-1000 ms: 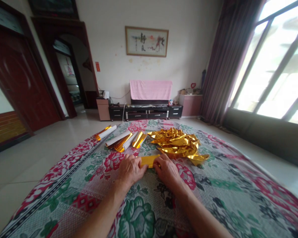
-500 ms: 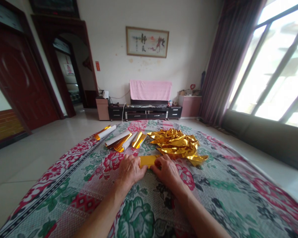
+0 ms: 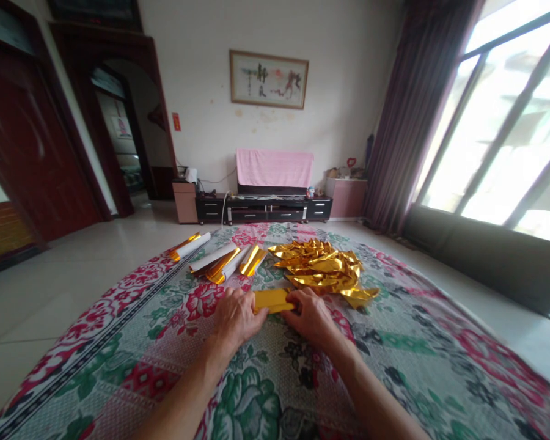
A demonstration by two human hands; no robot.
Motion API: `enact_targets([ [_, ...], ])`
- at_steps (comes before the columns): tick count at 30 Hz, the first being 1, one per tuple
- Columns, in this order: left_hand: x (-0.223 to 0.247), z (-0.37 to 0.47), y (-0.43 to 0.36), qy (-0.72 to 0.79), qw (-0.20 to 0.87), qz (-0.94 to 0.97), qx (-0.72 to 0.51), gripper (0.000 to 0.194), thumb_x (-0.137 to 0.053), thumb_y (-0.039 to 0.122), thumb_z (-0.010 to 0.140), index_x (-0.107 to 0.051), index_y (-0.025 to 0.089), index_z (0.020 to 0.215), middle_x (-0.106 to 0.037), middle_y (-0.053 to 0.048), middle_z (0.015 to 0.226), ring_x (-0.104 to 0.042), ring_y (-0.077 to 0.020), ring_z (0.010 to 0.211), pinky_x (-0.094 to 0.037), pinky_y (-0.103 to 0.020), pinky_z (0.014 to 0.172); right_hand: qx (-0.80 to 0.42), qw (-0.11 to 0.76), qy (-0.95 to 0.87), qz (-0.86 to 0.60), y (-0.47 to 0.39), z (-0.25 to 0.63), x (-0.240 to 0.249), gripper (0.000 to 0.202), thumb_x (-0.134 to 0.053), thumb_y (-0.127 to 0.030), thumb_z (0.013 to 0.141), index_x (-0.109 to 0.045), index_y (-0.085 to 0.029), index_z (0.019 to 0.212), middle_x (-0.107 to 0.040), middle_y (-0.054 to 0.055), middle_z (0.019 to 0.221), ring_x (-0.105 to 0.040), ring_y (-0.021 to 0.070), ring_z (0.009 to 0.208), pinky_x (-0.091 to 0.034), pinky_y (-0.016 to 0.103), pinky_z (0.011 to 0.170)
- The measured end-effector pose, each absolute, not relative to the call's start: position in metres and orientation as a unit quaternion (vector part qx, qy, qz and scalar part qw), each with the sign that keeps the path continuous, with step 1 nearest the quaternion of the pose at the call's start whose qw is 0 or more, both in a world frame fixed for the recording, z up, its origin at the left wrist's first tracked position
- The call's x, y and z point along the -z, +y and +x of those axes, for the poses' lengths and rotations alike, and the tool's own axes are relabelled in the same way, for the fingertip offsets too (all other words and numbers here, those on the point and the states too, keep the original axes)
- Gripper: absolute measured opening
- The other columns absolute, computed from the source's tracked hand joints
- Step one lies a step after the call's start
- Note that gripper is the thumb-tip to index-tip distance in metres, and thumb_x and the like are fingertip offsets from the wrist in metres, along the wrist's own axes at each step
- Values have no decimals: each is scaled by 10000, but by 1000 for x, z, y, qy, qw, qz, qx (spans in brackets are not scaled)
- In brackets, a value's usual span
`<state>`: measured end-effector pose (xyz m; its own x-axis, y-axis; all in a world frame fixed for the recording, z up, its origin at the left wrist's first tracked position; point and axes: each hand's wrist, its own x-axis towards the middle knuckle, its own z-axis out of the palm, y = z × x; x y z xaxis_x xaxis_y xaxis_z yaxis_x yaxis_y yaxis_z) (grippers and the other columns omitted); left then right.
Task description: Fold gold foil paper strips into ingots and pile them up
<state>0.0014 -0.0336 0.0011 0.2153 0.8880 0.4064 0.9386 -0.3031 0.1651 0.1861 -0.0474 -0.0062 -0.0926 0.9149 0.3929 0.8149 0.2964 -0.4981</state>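
Between my hands is a small folded piece of yellow paper (image 3: pixel 271 300), low over the patterned cloth. My left hand (image 3: pixel 238 315) is closed on its left end, thumb along the near edge. The right end is pinched by the fingers of my right hand (image 3: pixel 308 313), which hide that corner. Just beyond lies a heap of folded shiny gold foil paper (image 3: pixel 323 266), crumpled and pointed at the edges. To its left rest a curled gold sheet (image 3: pixel 253 261) and a white-backed gold roll (image 3: pixel 216 260).
A floral cloth (image 3: pixel 247 403) covers the round surface under my hands. Another gold-and-white roll (image 3: pixel 190 245) lies near its far left edge. Across the tiled floor stands a low black cabinet (image 3: pixel 266 211) with a pink cloth (image 3: pixel 275 167) above it.
The yellow paper now shows more of its face and a fold along its near edge. My right fingers have shifted on its right end. The whole view has moved slightly.
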Motion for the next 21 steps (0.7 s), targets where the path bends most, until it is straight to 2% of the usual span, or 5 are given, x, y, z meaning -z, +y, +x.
enact_targets([
  [7,-4,-3,-29,-581,48,-788,198,312,-549,499,697,-590,196,633,-574,-54,676,-513,-220,779,-384,-306,680,-5,363,-714,-598,-51,180,3,149,-543,-238,736,-592,-178,863,-546,40,851,-526,142,729,-408,241,660],
  [10,-4,-7,-25,-560,35,-804,198,319,-554,508,691,-599,199,632,-561,-53,678,-512,-221,801,-390,-298,667,40,388,-733,-557,-54,172,-2,187,-476,-219,786,-571,-201,946,-546,49,937,-520,165,871,-410,268,770],
  [12,-3,-10,-22,-540,25,-815,207,294,-566,484,690,-606,198,639,-555,-52,681,-510,-217,816,-394,-293,675,41,389,-761,-518,-54,167,-3,281,-463,-159,766,-546,-190,1033,-531,66,1059,-488,168,986,-381,275,865],
  [16,-3,-16,-18,-502,4,-835,226,233,-612,425,667,-617,193,649,-549,-48,683,-506,-208,819,-403,-289,698,24,326,-781,-532,-53,160,2,450,-510,-193,724,-480,-165,1172,-490,95,1204,-429,216,1089,-328,334,922],
  [21,-2,-23,-12,-463,-25,-850,251,207,-648,392,639,-628,197,708,-574,-41,735,-510,-202,839,-413,-294,732,2,231,-762,-604,-55,157,0,422,-523,-292,739,-515,-190,1148,-574,100,1051,-486,241,977,-317,356,840],
])
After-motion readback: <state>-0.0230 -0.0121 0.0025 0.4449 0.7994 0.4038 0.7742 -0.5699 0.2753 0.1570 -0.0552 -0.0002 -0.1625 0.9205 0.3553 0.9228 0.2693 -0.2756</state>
